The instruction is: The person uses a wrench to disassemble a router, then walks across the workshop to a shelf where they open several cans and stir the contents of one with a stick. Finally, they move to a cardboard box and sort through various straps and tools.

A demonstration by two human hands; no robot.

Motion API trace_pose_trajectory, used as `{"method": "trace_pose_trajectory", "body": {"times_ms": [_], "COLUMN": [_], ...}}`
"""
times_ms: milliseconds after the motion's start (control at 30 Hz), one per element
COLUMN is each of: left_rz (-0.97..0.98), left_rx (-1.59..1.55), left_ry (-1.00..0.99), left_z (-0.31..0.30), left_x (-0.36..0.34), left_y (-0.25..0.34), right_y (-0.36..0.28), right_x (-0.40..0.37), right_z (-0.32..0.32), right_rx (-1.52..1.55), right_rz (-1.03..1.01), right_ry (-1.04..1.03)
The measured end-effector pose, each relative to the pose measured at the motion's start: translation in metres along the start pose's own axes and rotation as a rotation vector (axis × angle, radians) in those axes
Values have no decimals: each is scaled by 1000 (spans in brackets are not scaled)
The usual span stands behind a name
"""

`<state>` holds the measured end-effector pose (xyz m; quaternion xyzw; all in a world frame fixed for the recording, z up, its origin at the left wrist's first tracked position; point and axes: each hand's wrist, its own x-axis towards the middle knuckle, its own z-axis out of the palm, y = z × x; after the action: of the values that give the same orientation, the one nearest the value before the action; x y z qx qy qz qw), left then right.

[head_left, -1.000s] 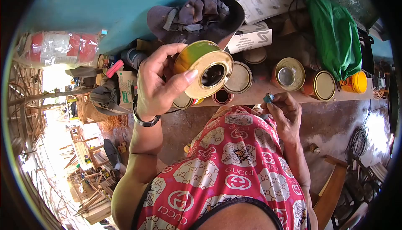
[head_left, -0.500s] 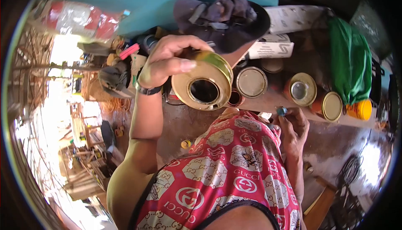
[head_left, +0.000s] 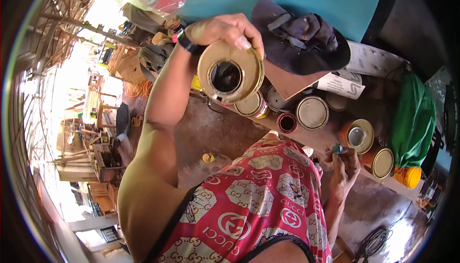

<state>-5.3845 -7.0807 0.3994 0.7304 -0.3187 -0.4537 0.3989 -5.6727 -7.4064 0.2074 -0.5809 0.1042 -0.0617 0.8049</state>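
My left hand (head_left: 225,30) grips a round gold metal can (head_left: 250,74) by its side, fingers over its upper edge. The can is tilted so its ringed top with the round dark opening faces me; its contents cannot be made out. It hangs over the near edge of the bench. Lower right, my right hand (head_left: 342,172) pinches a small blue-green object (head_left: 337,149), too small to name for certain. Just beyond that hand stand an open-topped can (head_left: 368,133) and a closed orange can (head_left: 383,163).
On the bench lie more cans, including a closed one (head_left: 312,113) and a small dark-filled one (head_left: 287,123). Behind them are a dark cap (head_left: 299,38), a printed white box (head_left: 340,85) and a green bag (head_left: 416,119). A cable coil (head_left: 373,241) lies on the floor.
The view has turned, so the bench shows further right and lower. The can's opening faces me more squarely, and my left hand sits more above it. Both hands keep their hold.
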Motion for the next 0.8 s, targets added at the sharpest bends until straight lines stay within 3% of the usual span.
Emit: {"method": "trace_pose_trajectory", "body": {"times_ms": [167, 633, 700, 800], "left_rz": [-118, -100, -59, -122], "left_rx": [-11, 28, 86, 48], "left_ry": [-68, -36, 132, 75], "left_z": [-19, -51, -50, -42], "left_x": [-5, -13, -13, -9], "left_y": [14, -6, -19, -4], "right_y": [2, 5, 5, 7], "right_x": [2, -2, -3, -5], "right_z": [0, -1, 0, 1], "right_rx": [2, 44, 23, 19], "right_rz": [-35, -37, -45, -28], "right_ry": [-38, -23, -17, 1]}}
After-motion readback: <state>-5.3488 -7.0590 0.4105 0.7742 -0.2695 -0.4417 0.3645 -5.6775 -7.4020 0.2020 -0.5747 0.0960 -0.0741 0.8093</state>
